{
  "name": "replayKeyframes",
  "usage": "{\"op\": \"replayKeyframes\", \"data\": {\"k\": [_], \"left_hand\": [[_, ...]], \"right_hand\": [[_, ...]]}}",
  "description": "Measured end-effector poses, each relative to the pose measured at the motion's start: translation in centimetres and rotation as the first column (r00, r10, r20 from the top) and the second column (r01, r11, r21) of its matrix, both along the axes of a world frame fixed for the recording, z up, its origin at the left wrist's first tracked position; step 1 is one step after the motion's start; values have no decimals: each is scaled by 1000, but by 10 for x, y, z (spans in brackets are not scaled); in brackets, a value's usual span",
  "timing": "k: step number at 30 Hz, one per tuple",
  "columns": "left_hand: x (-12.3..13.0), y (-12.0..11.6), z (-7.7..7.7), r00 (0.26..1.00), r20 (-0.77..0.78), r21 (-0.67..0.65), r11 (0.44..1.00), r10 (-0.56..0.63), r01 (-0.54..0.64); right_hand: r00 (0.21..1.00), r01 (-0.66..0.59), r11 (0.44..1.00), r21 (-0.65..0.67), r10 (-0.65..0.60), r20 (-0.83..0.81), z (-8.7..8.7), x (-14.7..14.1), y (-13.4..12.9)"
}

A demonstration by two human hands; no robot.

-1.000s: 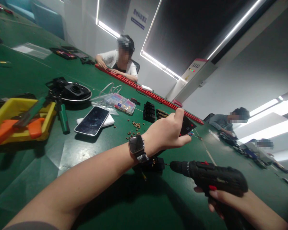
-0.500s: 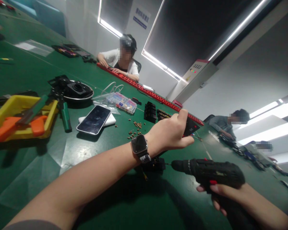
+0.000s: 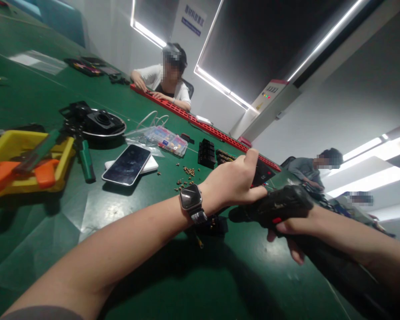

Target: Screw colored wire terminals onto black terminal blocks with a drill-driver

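Note:
My right hand (image 3: 296, 231) grips a black cordless drill (image 3: 280, 204) by its handle, a finger near the red button. The drill's nose points left towards a black terminal block (image 3: 216, 226) under my left wrist; its bit is not clear to see. My left hand (image 3: 231, 180), with a watch (image 3: 191, 198) at the wrist, is closed above that block. Its fingertips are mostly hidden, so what they hold cannot be made out. A dark panel with red marks (image 3: 264, 173) shows just beyond my left hand. Loose brass screws (image 3: 188, 172) lie left of it.
A phone (image 3: 128, 164) lies on a white slab. Further left are a yellow bin (image 3: 62, 166) with an orange-handled tool and green-handled pliers (image 3: 86, 162). A parts case (image 3: 171, 141) and black blocks (image 3: 206, 152) stand beyond. A person (image 3: 173, 80) sits across the green table.
My right hand has brought the drill up and to the left, its body now closer to my left hand. The left hand has stayed nearly in place; the view has shifted slightly.

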State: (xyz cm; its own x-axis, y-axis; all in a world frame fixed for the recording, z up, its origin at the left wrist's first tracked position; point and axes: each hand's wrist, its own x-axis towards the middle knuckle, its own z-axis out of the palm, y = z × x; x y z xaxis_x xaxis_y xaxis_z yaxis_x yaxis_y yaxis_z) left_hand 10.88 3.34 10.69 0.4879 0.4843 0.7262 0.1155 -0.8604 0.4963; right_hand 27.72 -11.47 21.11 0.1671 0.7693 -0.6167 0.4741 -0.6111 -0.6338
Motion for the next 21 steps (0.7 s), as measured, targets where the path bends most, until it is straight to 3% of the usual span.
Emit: {"op": "replayKeyframes", "data": {"k": [8,18,21], "left_hand": [[-14,18,5,999,39,-68,998,-11,14],[-13,14,9,993,14,-17,993,-114,114],[-13,11,8,994,8,5,994,-106,106]], "right_hand": [[993,-36,994,-99,46,105,20,-21,36],[982,-4,978,-208,43,184,20,-18,33],[981,1,982,-189,35,189,17,-18,30]]}}
